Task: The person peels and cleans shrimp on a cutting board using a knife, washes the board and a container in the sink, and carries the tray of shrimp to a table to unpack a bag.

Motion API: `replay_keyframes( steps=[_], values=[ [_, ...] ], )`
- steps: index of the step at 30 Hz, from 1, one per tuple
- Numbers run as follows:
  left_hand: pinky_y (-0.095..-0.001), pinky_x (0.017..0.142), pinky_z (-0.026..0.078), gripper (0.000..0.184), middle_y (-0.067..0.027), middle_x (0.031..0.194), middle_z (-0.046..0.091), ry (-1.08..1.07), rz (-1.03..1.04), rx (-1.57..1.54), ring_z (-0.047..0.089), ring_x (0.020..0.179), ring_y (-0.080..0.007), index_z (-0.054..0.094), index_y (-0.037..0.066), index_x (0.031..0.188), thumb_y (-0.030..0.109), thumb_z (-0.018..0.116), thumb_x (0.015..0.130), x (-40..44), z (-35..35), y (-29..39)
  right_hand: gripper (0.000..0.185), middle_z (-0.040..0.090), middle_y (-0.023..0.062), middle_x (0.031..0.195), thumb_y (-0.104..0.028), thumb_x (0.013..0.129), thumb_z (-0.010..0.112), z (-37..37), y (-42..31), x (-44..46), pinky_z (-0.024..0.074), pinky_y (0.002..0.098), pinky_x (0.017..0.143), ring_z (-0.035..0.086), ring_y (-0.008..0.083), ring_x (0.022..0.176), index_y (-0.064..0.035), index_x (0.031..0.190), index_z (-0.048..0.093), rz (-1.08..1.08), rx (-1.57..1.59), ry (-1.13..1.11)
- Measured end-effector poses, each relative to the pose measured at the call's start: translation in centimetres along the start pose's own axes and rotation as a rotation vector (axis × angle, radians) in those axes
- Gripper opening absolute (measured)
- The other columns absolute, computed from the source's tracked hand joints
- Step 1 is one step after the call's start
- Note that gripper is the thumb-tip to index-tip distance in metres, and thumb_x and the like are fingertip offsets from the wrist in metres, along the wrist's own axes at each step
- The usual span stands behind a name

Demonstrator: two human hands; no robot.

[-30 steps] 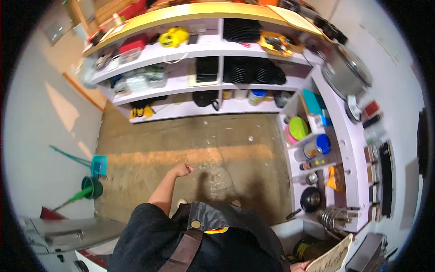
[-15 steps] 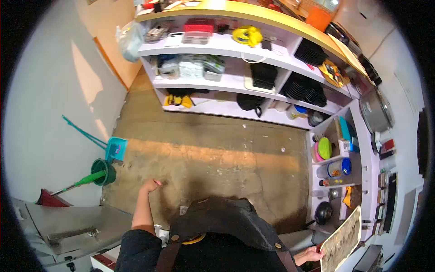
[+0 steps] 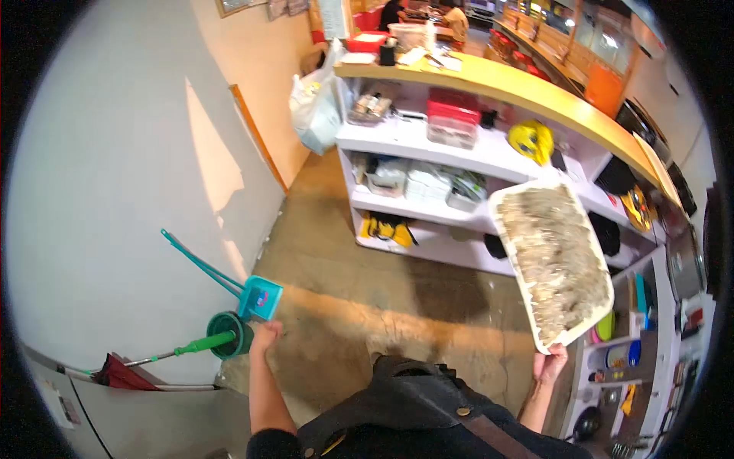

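My right hand (image 3: 550, 362) grips the near end of a shallow white tray (image 3: 604, 314), held up and tilted in front of the shelves. A layer of grey-brown pieces (image 3: 554, 252) covers its inside; their kind is too blurred to name. On the other side, my left hand (image 3: 266, 335) hangs low over the floor with its fingers curled in and nothing visible in them. From this viewpoint it appears close to a teal dustpan (image 3: 261, 298) and a green bucket (image 3: 224, 351).
A shelf unit (image 3: 428, 218) with a yellow counter top (image 3: 489, 74) stands ahead, loaded with boxes and bags. A green-handled mop (image 3: 205, 343) leans from the bucket. Side shelves (image 3: 612, 356) hold jars and a pan at right. Beyond the counter, people (image 3: 456, 23) sit at tables.
The tray has risen from the lower right to in front of the shelves, still in my right hand. The view has turned left and tilted up. My left hand is now nearer the dustpan in view.
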State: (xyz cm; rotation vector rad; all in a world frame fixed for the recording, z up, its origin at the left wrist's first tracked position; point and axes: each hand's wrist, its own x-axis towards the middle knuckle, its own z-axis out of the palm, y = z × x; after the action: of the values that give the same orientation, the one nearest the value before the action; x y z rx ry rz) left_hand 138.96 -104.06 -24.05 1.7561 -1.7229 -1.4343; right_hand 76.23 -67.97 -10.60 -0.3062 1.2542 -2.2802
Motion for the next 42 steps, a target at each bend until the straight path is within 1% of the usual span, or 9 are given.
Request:
replay_keyframes(
  steps=[2,3,7,12,22,30,35,39,42],
  values=[
    [-0.0325,0.059,0.043,0.016,-0.0055,0.072,0.058,0.28,0.155,0.456,0.054,0.067,-0.0162,0.061,0.004,0.08,0.01,0.046,0.083,-0.5,-3.1,-7.6,0.047,0.058,0.0154,0.108,-0.005,0.061,0.047,13.6,2.9,1.0,0.0437,0.0406,0.095,0.056,0.0286,0.102,0.0042,0.107,0.053,0.211,0.146,-0.103],
    [-0.0348,0.061,0.044,0.015,-0.0056,0.075,0.059,0.325,-0.073,-0.143,0.057,0.07,-0.02,0.059,0.005,0.079,0.014,0.048,0.084,-3.3,-3.8,-9.8,0.05,0.059,0.0155,0.107,-0.005,0.059,0.047,16.7,5.6,2.1,0.0445,0.0409,0.094,0.057,0.0292,0.1,0.0044,0.108,0.052,0.303,0.157,-0.192],
    [-0.0372,0.063,0.047,0.012,-0.0064,0.088,0.063,0.222,-0.723,-0.425,0.059,0.076,-0.0258,0.059,0.007,0.084,0.016,0.052,0.084,-11.0,-5.5,-15.6,0.05,0.062,0.015,0.096,-0.006,0.057,0.048,31.3,15.4,4.1,0.0472,0.0414,0.09,0.06,0.0285,0.094,0.0068,0.105,0.052,0.712,0.124,-0.388],
    [-0.0376,0.067,0.047,0.014,-0.0085,0.089,0.064,0.223,-0.874,-0.531,0.06,0.079,-0.0264,0.06,0.007,0.087,0.018,0.052,0.084,-5.8,-4.9,-15.8,0.062,0.056,0.0202,0.118,-0.009,0.057,0.048,42.3,32.8,6.5,0.0379,0.0473,0.1,0.055,0.0355,0.107,0.0096,0.116,0.049,1.319,0.304,-0.676],
    [-0.0383,0.074,0.048,0.02,-0.0126,0.093,0.065,0.083,-0.641,-0.37,0.062,0.086,-0.0277,0.063,0.008,0.094,0.022,0.053,0.084,17.7,-17.3,-15.1,0.042,0.06,0.0168,0.11,0.0,0.059,0.047,66.4,49.3,8.9,0.0463,0.0404,0.09,0.057,0.031,0.104,0.0017,0.099,0.058,1.289,0.598,-0.927],
    [-0.0355,0.082,0.048,0.024,-0.0129,0.101,0.067,-0.325,-0.123,0.295,0.062,0.095,-0.0241,0.064,0.007,0.103,0.018,0.052,0.085,55.4,-35.2,-7.5,0.049,0.06,0.0162,0.106,0.004,0.059,0.046,81.6,55.2,17.6,0.0456,0.0408,0.091,0.056,0.0308,0.105,0.0017,0.107,0.055,1.0,0.225,-0.527],
    [-0.0333,0.086,0.046,0.035,-0.0104,0.113,0.061,-0.591,0.048,0.06,0.057,0.101,-0.022,0.058,0.004,0.117,0.007,0.054,0.082,77.2,-40.0,1.3,0.053,0.061,0.0171,0.104,0.002,0.059,0.048,89.6,62.0,27.6,0.046,0.0397,0.089,0.058,0.0306,0.1,0.0036,0.111,0.054,0.925,0.286,-0.415],
    [-0.0331,0.079,0.047,0.035,-0.0077,0.106,0.061,-0.767,-0.322,-0.426,0.058,0.093,-0.0189,0.059,0.009,0.115,0.026,0.059,0.084,68.4,-36.9,-1.4,0.03,0.063,0.0133,0.083,-0.003,0.062,0.055,86.6,59.2,24.4,0.05,0.0323,0.067,0.061,0.0226,0.069,0.004,0.091,0.06,0.845,0.101,-0.297],
    [-0.0326,0.074,0.046,0.043,-0.0053,0.106,0.061,-0.461,-0.63,-0.308,0.059,0.091,-0.0181,0.059,0.012,0.115,0.038,0.061,0.081,64.8,-37.6,-1.7,0.019,0.061,0.0119,0.076,-0.001,0.063,0.055,84.3,59.9,24.4,0.048,0.0315,0.061,0.058,0.0211,0.063,0.0016,0.081,0.058,0.756,-0.224,-0.387]
  ],
)
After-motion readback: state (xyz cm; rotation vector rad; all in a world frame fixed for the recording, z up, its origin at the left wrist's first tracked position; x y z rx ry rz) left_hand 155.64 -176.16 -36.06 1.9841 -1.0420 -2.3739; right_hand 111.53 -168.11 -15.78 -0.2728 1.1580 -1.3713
